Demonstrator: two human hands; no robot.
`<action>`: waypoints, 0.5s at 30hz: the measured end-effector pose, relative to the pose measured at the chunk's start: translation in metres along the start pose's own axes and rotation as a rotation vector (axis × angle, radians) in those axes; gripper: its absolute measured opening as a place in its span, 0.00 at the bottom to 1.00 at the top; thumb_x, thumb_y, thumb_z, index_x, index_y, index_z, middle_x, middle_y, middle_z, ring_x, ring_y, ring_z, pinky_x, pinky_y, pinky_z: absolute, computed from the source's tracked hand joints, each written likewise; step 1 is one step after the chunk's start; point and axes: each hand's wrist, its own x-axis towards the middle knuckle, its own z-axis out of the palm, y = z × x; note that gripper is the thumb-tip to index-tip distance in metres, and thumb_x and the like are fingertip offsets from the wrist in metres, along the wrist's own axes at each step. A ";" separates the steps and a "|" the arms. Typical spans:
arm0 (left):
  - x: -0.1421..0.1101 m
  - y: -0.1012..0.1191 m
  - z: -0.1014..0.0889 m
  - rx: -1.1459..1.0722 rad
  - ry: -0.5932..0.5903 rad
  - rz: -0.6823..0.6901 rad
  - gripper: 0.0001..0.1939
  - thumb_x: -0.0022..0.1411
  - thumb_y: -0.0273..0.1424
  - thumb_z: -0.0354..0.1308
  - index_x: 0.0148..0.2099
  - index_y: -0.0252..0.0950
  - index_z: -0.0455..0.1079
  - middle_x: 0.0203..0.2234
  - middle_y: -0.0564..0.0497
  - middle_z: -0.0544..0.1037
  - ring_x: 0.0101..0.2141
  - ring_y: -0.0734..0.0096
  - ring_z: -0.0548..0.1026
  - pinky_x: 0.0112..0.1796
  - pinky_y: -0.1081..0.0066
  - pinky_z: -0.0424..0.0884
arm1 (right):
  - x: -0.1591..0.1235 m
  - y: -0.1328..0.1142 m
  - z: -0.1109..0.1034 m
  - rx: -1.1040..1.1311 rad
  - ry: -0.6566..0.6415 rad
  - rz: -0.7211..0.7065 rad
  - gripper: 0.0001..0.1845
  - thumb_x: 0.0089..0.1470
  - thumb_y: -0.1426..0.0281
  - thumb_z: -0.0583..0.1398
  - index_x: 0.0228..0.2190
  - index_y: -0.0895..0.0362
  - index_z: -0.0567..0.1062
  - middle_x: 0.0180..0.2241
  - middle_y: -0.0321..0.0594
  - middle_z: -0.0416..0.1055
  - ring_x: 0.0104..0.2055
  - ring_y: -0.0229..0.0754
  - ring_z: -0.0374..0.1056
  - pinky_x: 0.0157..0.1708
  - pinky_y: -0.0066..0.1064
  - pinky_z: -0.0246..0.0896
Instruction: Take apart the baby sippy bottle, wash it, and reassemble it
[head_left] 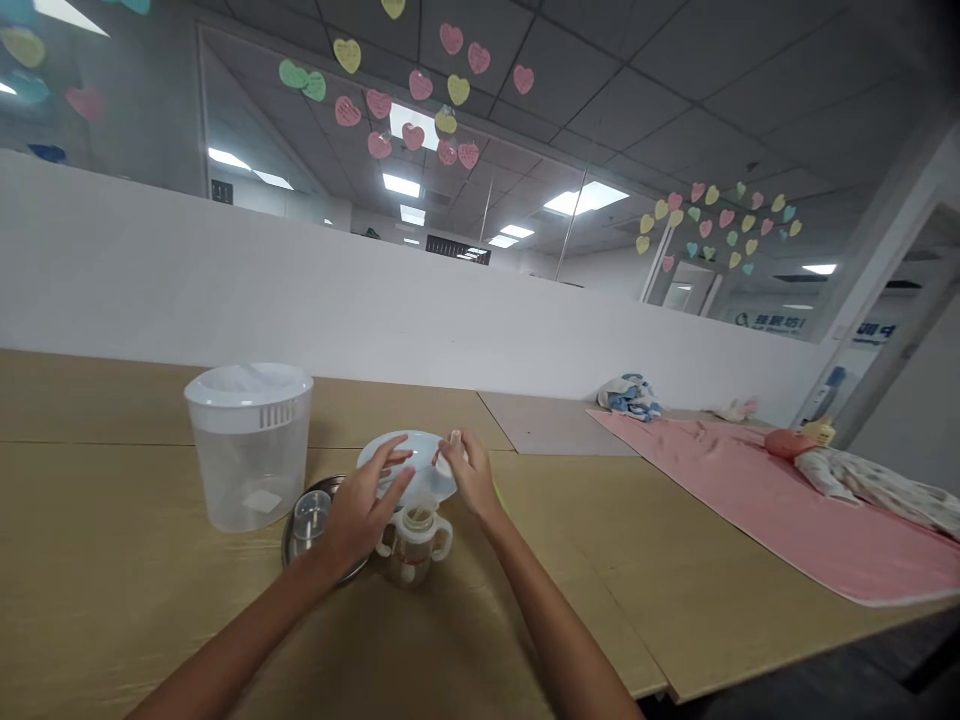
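**Left hand** (360, 512): open, fingers (394, 468) spread and laid across the top of the held piece; no clench visible.

**Right hand** (471, 474): fingers (454, 450) closed in a pinch on the piece's right edge.

**Held piece:** round white plastic lid (405, 462), held between both hands, tilted, just above and behind the cup.

**Cup:** clear two-handled baby cup (414, 546), upright on the counter (570, 560), directly below the hands. Its top is open, with no lid fitted. Pale contents are visible inside; type cannot be determined.

**Nearby items:** steel dish (315, 530) beside the cup, partly under the left hand, with a small glass (310, 520) standing on it. Clear plastic tub (249, 480) with a white lid (249, 392) stands to the left, lid fitted, a white paper square (262, 500) inside.

**Current state:** lid off the cup and in both hands; tub closed.

**Far side of counter:** pink cloth mat (750, 500) bearing a red ball (787, 443) and a yellow bottle (819, 432).

**Writing:** a blue-and-white wall sign (769, 322) shows a wheelchair symbol; its characters are too blurred to read. No brands are legible.
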 end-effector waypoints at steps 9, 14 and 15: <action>-0.037 -0.039 0.033 0.240 -0.101 0.283 0.38 0.56 0.44 0.54 0.63 0.37 0.45 0.43 0.45 0.75 0.42 0.61 0.73 0.55 0.50 0.54 | -0.041 0.015 0.023 0.221 -0.051 0.009 0.13 0.55 0.61 0.54 0.29 0.57 0.70 0.27 0.36 0.67 0.31 0.37 0.63 0.32 0.27 0.58; -0.038 -0.031 0.031 0.202 -0.094 0.200 0.38 0.53 0.43 0.58 0.62 0.36 0.48 0.45 0.44 0.74 0.43 0.60 0.72 0.52 0.53 0.60 | -0.043 0.003 0.018 0.108 -0.090 -0.121 0.12 0.56 0.63 0.54 0.31 0.58 0.71 0.31 0.39 0.70 0.35 0.38 0.64 0.37 0.29 0.59; -0.038 -0.030 0.031 0.184 -0.100 0.184 0.38 0.53 0.42 0.58 0.62 0.36 0.48 0.46 0.43 0.73 0.44 0.59 0.72 0.52 0.53 0.61 | -0.043 0.002 0.018 0.107 -0.106 -0.129 0.12 0.56 0.63 0.54 0.31 0.58 0.71 0.31 0.39 0.70 0.35 0.38 0.64 0.37 0.29 0.59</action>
